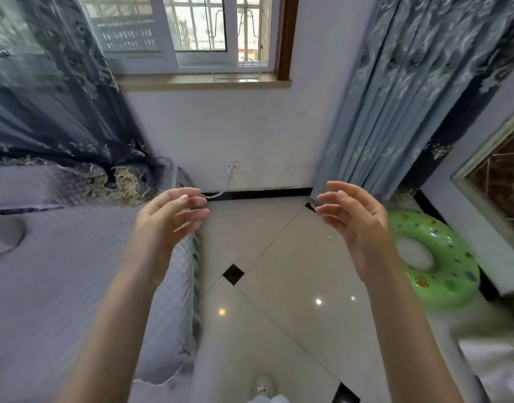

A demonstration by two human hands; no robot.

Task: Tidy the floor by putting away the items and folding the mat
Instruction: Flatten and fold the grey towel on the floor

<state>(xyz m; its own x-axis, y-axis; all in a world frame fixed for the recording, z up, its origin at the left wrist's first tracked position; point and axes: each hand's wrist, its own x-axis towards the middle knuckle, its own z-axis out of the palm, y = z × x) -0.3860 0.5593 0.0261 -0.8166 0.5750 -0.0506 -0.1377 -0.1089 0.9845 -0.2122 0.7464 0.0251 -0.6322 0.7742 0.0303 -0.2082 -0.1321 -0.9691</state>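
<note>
Green swim ring [436,257] is lying on the floor [279,286] by the curtain; my left hand [168,219] and right hand [357,225] are hovering loose, holding nothing; I'm judging it best gripped by its outer rim.

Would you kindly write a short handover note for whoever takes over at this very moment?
Left hand: raised over the edge of the bed, fingers loosely curled, holding nothing.
Right hand: raised over the tiled floor, fingers relaxed, empty.
Things: a green swim ring lies on the floor at the right, by the curtain. A white charger cable hangs from the wall socket. No mat is clearly in view.
Done: cannot tell from this view.
Left: likely the swim ring to put away; find the mat and fold it.
</note>
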